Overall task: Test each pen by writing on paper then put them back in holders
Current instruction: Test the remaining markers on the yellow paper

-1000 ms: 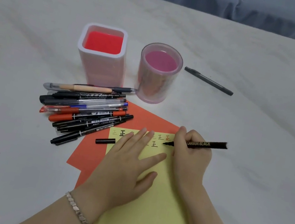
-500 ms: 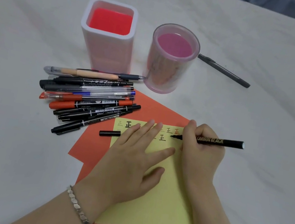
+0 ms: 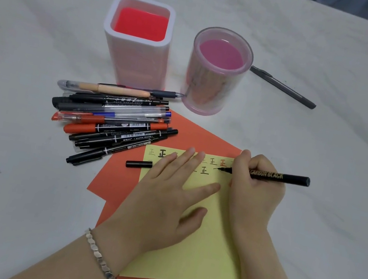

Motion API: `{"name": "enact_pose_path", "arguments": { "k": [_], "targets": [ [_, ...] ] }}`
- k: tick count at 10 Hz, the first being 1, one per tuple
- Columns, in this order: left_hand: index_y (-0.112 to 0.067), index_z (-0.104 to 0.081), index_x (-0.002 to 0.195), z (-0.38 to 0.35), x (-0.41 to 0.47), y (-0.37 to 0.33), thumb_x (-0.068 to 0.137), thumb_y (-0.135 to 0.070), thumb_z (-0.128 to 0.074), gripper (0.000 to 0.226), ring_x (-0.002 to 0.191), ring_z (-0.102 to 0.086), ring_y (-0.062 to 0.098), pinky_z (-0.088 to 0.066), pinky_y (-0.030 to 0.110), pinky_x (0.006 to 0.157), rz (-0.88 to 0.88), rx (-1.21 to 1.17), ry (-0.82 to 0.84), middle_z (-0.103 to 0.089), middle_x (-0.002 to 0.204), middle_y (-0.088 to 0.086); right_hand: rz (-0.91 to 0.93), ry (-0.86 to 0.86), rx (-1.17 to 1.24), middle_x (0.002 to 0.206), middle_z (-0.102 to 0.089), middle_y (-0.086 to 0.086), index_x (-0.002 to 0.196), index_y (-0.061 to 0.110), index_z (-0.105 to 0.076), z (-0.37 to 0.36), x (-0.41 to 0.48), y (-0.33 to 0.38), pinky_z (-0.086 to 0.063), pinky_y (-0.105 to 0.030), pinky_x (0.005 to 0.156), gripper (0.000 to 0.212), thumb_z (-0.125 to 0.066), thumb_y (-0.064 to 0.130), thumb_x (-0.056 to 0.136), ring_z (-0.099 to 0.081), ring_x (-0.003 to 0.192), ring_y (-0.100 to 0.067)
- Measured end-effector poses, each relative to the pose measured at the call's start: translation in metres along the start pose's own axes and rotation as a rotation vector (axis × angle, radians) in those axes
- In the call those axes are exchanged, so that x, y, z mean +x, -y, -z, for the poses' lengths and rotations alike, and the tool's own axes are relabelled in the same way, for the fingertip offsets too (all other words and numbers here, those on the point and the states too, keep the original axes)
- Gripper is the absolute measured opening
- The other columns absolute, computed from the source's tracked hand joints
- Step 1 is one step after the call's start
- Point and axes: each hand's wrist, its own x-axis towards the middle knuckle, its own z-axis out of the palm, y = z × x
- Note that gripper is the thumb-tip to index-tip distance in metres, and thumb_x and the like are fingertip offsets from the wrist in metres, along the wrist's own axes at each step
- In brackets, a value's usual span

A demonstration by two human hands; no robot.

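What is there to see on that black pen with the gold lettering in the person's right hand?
The slim black pen with gold lettering reads "CARBON BLACK" along a matte barrel that looks like plastic. It is uncapped, and its fine dark tip appears to touch the yellow sheet of paper in the second row of written characters. It lies nearly level, with the tip to the left and the blunt end to the right. The right hand grips it near the tip. A short black cap, possibly its own, lies apart.

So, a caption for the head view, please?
Right hand writes with a Carbon Black pen on yellow paper held flat by the left hand.
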Motion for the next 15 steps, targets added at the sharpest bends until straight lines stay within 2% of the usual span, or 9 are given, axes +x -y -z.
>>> {"name": "enact_pose_path", "arguments": {
  "k": [1,2,3,4,5,12,15],
  "targets": [
    [-0.033,-0.056,0.125,0.0002,0.0003,0.0001,0.087,-0.041,-0.042,0.042,0.138,-0.029,0.026,-0.018,0.039,0.111,-0.002,-0.002,-0.002,-0.037,0.145,0.015,0.013,0.007,0.005,0.049,-0.037,-0.017,0.053,-0.004,-0.034,0.0002,-0.0002,0.0009,-0.029,-0.013,0.046,0.042,-0.056,0.009,0.085,-0.032,0.045,-0.008],
    [-0.034,-0.056,0.125,0.0004,0.0001,0.0,0.087,-0.041,-0.042,0.042,0.138,-0.029,0.026,-0.018,0.039,0.111,0.0,-0.005,-0.001,-0.037,0.146,0.014,0.014,0.025,0.001,0.05,-0.037,-0.019,0.052,-0.003,-0.033,0.0009,0.0005,0.0016,-0.029,-0.013,0.046,0.041,-0.055,0.012,0.084,-0.032,0.046,-0.008],
    [-0.034,-0.056,0.125,0.0004,-0.0003,-0.0002,0.087,-0.042,-0.042,0.041,0.138,-0.029,0.026,-0.018,0.039,0.111,0.0,0.002,-0.001,-0.037,0.145,0.014,-0.003,0.033,-0.002,0.047,-0.036,-0.011,0.052,-0.002,-0.033,0.0007,0.0009,0.0012,-0.028,-0.013,0.045,0.042,-0.056,0.008,0.086,-0.032,0.045,-0.009],
    [-0.034,-0.056,0.125,0.0004,-0.0001,0.0001,0.087,-0.042,-0.042,0.041,0.138,-0.029,0.026,-0.018,0.039,0.111,-0.001,0.002,-0.003,-0.037,0.145,0.014,-0.025,0.038,0.002,0.039,-0.031,0.006,0.048,0.009,-0.031,0.0011,0.0004,0.0006,-0.027,-0.011,0.045,0.045,-0.056,0.005,0.085,-0.03,0.042,-0.006],
    [-0.034,-0.055,0.126,0.0002,-0.0002,0.0004,0.087,-0.042,-0.042,0.042,0.138,-0.028,0.026,-0.018,0.04,0.111,-0.001,0.001,-0.004,-0.037,0.146,0.014,-0.032,0.037,0.015,0.035,-0.03,0.009,0.046,0.014,-0.029,0.0013,0.0004,0.001,-0.027,-0.011,0.045,0.047,-0.055,0.003,0.084,-0.032,0.04,-0.006],
    [-0.034,-0.055,0.126,-0.0007,0.0001,0.0007,0.087,-0.041,-0.042,0.042,0.138,-0.028,0.026,-0.018,0.04,0.111,-0.005,0.004,-0.008,-0.037,0.146,0.015,-0.004,0.061,0.018,0.037,-0.032,0.007,0.046,0.013,-0.032,0.0008,0.0019,0.0009,-0.027,-0.011,0.045,0.047,-0.057,0.005,0.084,-0.032,0.041,-0.006],
    [-0.033,-0.055,0.126,-0.0006,0.0004,0.0008,0.087,-0.041,-0.042,0.042,0.138,-0.028,0.026,-0.018,0.04,0.111,-0.006,-0.003,-0.01,-0.037,0.146,0.015,-0.024,0.045,0.057,0.035,-0.029,0.009,0.045,0.015,-0.029,0.0027,0.0005,0.0015,-0.025,-0.011,0.044,0.048,-0.056,0.0,0.083,-0.03,0.04,-0.005]
  ]
}}
